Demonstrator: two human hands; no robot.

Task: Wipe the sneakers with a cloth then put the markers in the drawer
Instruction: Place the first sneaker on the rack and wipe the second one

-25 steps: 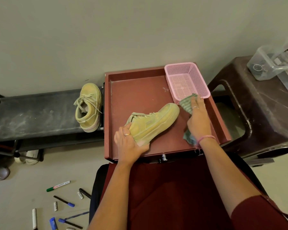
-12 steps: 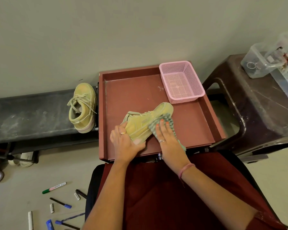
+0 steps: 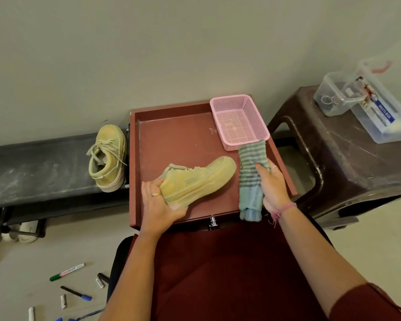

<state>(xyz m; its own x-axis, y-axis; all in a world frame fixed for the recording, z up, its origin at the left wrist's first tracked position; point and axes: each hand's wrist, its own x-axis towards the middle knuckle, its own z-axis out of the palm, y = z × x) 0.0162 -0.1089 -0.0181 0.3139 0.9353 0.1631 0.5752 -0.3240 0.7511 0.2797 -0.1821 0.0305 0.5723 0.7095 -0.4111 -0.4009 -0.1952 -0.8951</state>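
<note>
In the head view both forearms reach forward over a dark red lap to the open drawer [image 3: 134, 172]. The left hand [image 3: 159, 206] lies on the heel of a sneaker [image 3: 195, 179], fingers curled round the back and thumb under the sole edge, gripping it. That sneaker lies on its side in the drawer, toe towards the basket [image 3: 239, 121]. The right hand [image 3: 272, 186] grips a striped cloth [image 3: 251, 179] along its right edge; the cloth hangs lengthwise, its top end by the basket's near rim and its bottom end over the drawer front, just beside the toe but off the shoe.

Two sneakers: the second sneaker [image 3: 108, 157] stands on the black bench [image 3: 33, 167] left of the drawer. One pink basket sits in the drawer's far right corner. Markers [image 3: 67, 272] lie scattered on the floor at lower left, at least six with loose caps among them. Two clear boxes [image 3: 340, 96] stand on the brown stool [image 3: 347, 158].

Half a second ago the right hand pressed the cloth onto the shoe's side; now it has drawn back to the right, cloth clear of the shoe. The left hand keeps its hold.
</note>
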